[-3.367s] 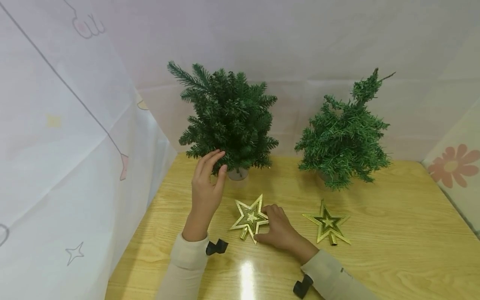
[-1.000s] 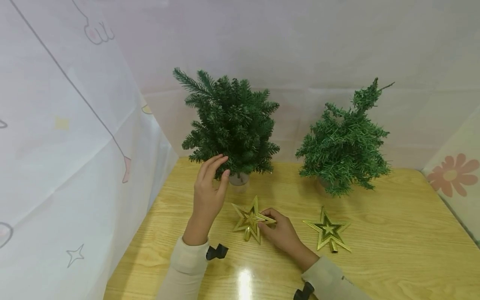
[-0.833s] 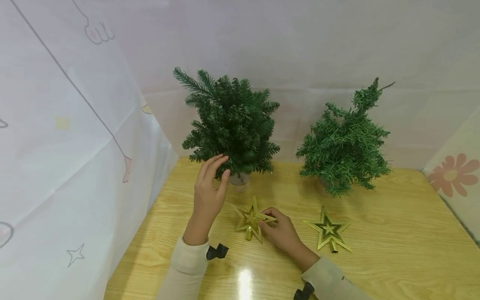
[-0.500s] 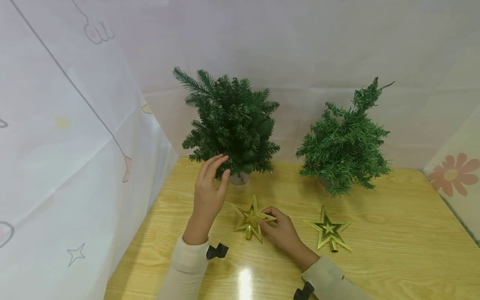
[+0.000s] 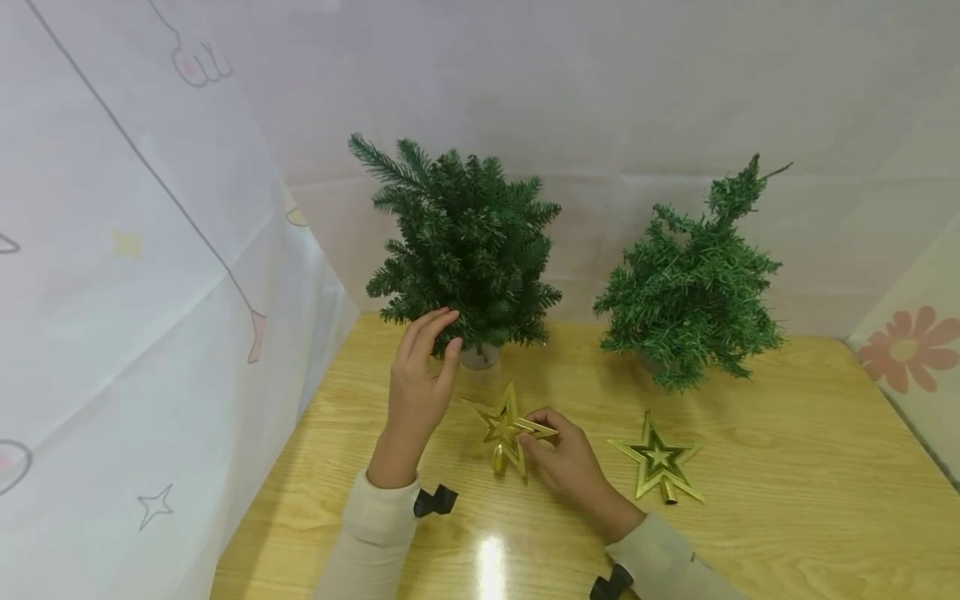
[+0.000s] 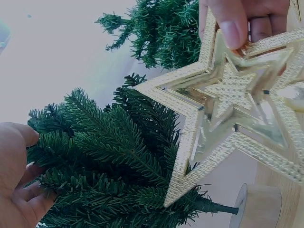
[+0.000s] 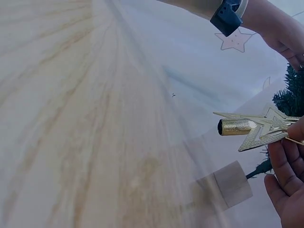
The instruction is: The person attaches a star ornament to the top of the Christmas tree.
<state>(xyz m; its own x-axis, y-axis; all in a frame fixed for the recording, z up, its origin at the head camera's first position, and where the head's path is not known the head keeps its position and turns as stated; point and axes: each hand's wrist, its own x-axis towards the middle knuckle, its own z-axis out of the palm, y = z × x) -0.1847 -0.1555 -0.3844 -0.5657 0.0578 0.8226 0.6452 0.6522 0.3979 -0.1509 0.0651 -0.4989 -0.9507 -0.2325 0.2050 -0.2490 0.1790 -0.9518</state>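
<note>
My right hand point(image 5: 572, 457) pinches one point of a gold star tree topper point(image 5: 500, 428) between thumb and fingers, in front of the left tree. Held tilted up, the star point(image 6: 230, 92) fills much of the left wrist view. Its hollow round socket point(image 7: 236, 127) faces left in the right wrist view. My left hand point(image 5: 414, 383) is raised at the lower left branches of the dark green artificial Christmas tree point(image 5: 468, 246), fingers loosely bent and thumb apart. In the left wrist view its fingertips point(image 6: 29, 135) are right at the needles.
A second, lighter green small tree point(image 5: 690, 292) with a bent top stands at the back right. Another gold star topper point(image 5: 657, 457) lies on the wooden table point(image 5: 810, 467) before it. A pale printed cloth point(image 5: 600, 92) hangs behind and at the sides.
Earlier the star lay flatter near the table; my right hand has since lifted and tilted it, its grip now on the right point. My left hand stays by the tree.
</note>
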